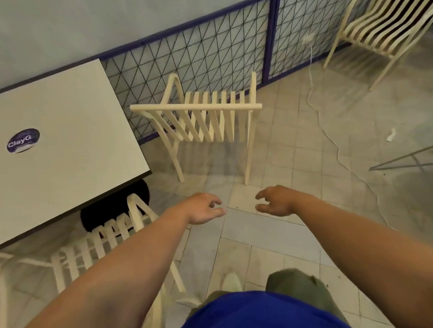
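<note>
Both arms stretched forward: left hand, right hand loosely curled, nothing held, spaced as if for back rail. Slatted chair stood on tiled floor ahead, just beside counter — not yet touched.

We take this for a café seating area: a white table bearing a round "ClayG" sticker (the lettering reads plainly), a cream slatted chair beside it, a matching chair by the wall, a tiled floor and purple-framed wire mesh panels.
</note>
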{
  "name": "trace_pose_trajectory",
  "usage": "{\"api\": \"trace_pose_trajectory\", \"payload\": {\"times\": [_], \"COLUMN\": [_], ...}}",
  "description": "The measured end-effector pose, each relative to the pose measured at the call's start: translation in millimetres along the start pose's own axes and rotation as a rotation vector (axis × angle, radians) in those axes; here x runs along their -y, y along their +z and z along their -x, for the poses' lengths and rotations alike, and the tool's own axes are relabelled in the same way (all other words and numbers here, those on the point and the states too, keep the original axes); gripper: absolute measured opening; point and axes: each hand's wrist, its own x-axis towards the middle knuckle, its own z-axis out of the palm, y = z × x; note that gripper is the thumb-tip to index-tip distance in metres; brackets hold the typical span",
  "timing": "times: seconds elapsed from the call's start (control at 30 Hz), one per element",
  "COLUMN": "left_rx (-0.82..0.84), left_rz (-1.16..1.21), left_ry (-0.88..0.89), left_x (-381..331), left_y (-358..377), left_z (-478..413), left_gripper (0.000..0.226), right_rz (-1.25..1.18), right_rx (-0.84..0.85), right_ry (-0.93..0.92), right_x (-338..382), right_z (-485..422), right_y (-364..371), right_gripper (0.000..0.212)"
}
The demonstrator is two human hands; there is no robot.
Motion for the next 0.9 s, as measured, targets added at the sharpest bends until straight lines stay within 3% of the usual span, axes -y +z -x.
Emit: {"api": "trace_pose_trajectory", "payload": {"times": [0.37,0.73,0.9], "left_rx": [-0.05,-0.204,-0.193], "left_rz": [0.031,-0.026,-0.053], "left_ry": [-0.089,-0.15,-0.158], "left_x": [24.4,20.3,46.5], "left_y": [-109.8,-232.2,-274.0], "left_z": [-81.1,-143.6,-178.7], "left_gripper": [0.062,0.065,0.069], "right_rz": [0.037,0.022,0.025], "right_rx": [0.028,-0.189,-0.15], "right_ry": [-0.114,-0.29,-0.249], "right_x": [8.7,12.7,9.3], "right_z": [-122.3,-221.5,-263.6], "right_y": [-109.9,-228.1,-246.8], "right_gripper": [0.059,0.06,0.062]}}
